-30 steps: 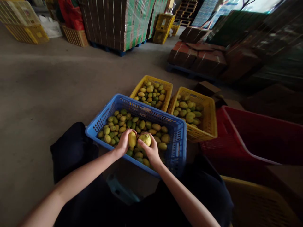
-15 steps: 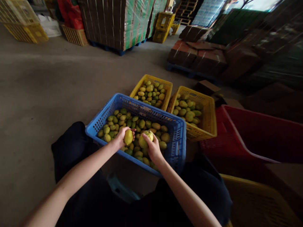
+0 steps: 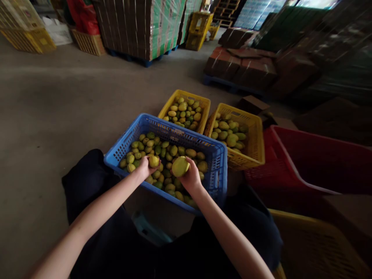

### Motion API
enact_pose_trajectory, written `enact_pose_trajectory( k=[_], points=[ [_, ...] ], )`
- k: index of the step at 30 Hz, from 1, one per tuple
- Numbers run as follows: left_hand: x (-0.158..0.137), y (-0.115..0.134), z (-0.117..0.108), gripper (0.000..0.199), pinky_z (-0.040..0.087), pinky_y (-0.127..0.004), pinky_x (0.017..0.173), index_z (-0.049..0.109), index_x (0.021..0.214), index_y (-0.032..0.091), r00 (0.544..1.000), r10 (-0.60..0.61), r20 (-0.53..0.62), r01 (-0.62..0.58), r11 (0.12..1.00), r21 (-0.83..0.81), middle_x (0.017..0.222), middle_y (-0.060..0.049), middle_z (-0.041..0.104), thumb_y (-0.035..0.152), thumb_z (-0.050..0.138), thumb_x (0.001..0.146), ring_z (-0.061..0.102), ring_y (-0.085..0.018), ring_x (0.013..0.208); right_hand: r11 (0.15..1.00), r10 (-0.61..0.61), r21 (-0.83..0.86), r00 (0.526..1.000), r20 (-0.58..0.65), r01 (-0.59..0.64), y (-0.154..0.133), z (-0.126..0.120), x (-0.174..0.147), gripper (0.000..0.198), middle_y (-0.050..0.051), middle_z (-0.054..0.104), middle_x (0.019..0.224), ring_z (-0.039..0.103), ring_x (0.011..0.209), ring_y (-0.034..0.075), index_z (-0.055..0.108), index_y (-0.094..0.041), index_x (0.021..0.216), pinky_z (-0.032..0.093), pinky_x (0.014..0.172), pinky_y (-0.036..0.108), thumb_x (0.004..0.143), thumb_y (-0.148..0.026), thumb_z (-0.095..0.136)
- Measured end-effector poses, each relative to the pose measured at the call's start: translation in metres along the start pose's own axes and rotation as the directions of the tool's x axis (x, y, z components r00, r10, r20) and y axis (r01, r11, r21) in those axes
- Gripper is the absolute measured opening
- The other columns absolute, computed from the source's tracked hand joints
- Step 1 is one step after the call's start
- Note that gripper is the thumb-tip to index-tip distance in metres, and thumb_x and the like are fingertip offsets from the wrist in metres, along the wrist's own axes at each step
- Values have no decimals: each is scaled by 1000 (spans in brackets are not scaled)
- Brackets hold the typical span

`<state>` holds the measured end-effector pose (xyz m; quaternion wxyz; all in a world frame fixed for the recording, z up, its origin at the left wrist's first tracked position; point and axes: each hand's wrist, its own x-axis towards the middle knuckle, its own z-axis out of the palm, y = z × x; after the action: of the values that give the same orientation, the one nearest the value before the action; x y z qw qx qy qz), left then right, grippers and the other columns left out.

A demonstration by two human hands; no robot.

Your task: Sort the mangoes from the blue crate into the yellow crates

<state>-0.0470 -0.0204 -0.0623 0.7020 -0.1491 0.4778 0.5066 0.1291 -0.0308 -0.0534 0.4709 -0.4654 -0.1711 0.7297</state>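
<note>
Over the blue plastic crate, my left hand is closed round a small yellow lemon. My right hand grips a larger yellow-green lemon, its fingers curled about the right side. Beneath both hands lie many green and yellow lemons, spread across the bottom of the crate. The two held fruits are apart from each other, and the undersides of both are partly hidden by my fingers and palms.
Two yellow crates holding more lemons stand against the far side of the blue one. To the right is a red bin, with another yellow crate nearer me. Wrapped pallets and stacked cartons stand farther back.
Both lemons have been turned in my hands. My left hand has shifted slightly left, and the larger lemon in my right hand now shows a different side. The crates stay put.
</note>
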Motion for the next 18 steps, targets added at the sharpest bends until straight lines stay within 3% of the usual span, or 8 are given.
enact_pose_trajectory(
  k=[6,12,18],
  points=[
    [-6,0,2,25,51,-24,49,57,103,22,999,27,-33,-29,998,-56,77,-5,63,17,37,89,63,-17,67,999,21,24,1000,-3,-21,-11,7,-4,31,-3,67,71,67,61,20,56,-29,96,53,49,32,72,-46,63],
    [-3,-2,1,20,49,-20,43,55,96,19,999,23,-43,-25,998,-53,75,-5,61,20,36,91,63,-16,66,992,126,42,976,-179,-120,-18,6,1,26,-1,62,56,60,43,18,55,-22,88,37,29,22,78,-47,56],
    [-4,-5,2,20,50,-20,40,54,97,15,999,-10,-51,9,1000,-30,72,-5,60,20,36,92,61,-15,58,978,192,-23,932,-307,-210,-17,5,6,23,-2,60,53,56,39,14,53,-21,87,37,30,19,90,-41,43]
  ],
)
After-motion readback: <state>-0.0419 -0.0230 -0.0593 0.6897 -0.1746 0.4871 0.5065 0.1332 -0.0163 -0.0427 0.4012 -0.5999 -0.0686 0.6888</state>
